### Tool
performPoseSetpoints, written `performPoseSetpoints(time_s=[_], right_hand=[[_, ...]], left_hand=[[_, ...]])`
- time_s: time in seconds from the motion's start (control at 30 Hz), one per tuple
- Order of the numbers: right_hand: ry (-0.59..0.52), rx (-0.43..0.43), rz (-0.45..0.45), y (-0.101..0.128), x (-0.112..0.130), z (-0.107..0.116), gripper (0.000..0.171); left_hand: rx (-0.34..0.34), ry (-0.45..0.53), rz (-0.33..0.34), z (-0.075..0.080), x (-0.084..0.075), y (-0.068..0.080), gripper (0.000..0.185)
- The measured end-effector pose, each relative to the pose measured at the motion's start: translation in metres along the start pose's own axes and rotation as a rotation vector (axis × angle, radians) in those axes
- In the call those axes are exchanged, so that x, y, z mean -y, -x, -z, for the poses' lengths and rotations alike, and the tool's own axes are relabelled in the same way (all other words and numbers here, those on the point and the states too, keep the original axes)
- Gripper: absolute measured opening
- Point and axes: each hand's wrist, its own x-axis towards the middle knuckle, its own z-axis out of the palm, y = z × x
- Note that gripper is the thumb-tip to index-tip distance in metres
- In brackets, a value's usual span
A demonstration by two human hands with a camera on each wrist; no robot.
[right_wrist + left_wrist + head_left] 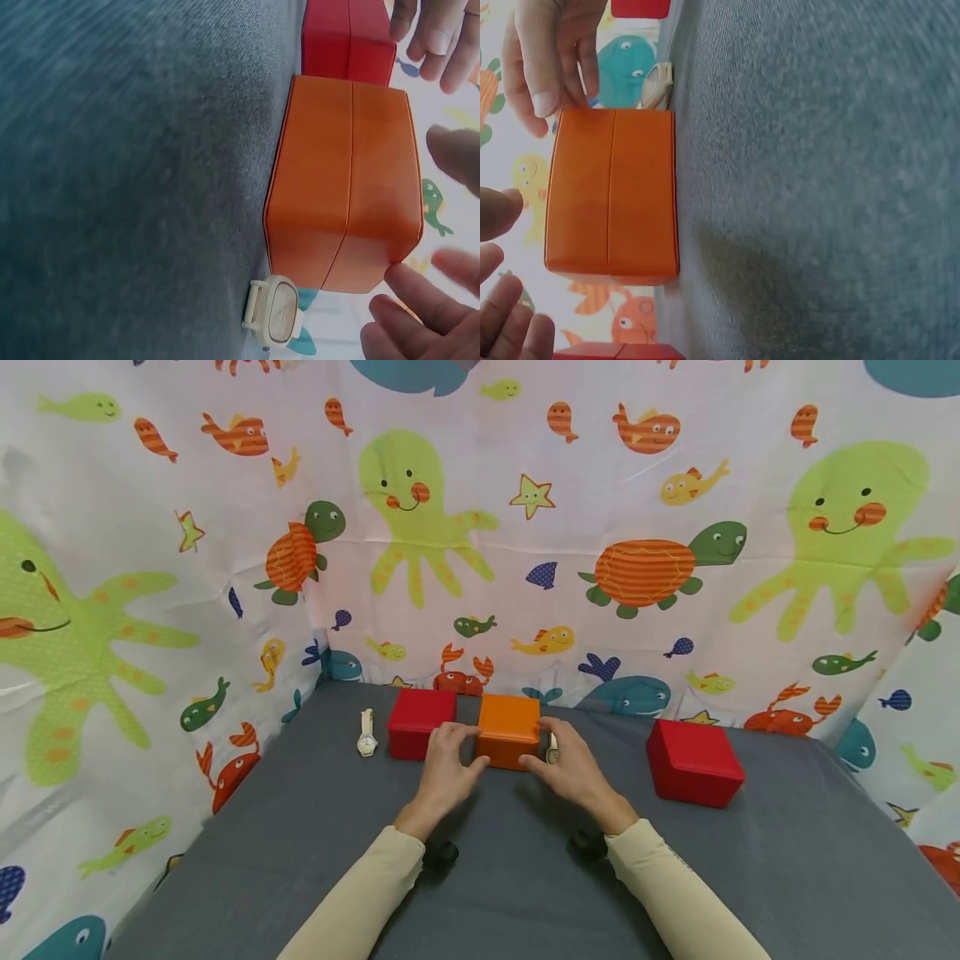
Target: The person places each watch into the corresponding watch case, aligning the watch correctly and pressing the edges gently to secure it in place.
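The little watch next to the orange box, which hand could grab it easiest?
Probably the right hand. The watch lies on the right side of the orange box, just by that hand's fingers; the left hand sits across the box.

orange box closed, upright on grey cloth, beside red box.

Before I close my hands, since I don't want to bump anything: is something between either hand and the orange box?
Nothing blocks the left hand. A small watch lies against the orange box's right side, just by the right hand's fingers.
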Motion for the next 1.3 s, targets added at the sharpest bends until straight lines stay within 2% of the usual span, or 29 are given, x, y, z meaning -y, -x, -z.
performPoseSetpoints(time_s=[0.17,0.37,0.6,0.87,1.13,1.3], right_hand=[[-0.038,-0.028,-0.068,-0.002,0.002,-0.003,0.067],[-0.067,-0.016,-0.132,-0.006,0.004,-0.008,0.063],[-0.127,-0.030,-0.155,-0.008,-0.003,-0.012,0.055],[-0.145,-0.029,-0.166,-0.008,-0.007,-0.015,0.051],[-0.160,-0.029,-0.200,-0.014,-0.004,-0.015,0.052],[-0.162,-0.031,-0.212,-0.016,-0.003,-0.014,0.052]], left_hand=[[-0.010,0.038,0.045,-0.002,0.002,-0.004,0.044],[0.004,0.128,0.154,-0.009,0.005,-0.012,0.053],[0.017,0.187,0.216,-0.018,0.007,-0.018,0.053],[0.008,0.180,0.266,-0.029,0.011,-0.022,0.046],[0.011,0.157,0.312,-0.031,0.010,-0.029,0.047],[0.029,0.179,0.332,-0.030,0.008,-0.030,0.047]])
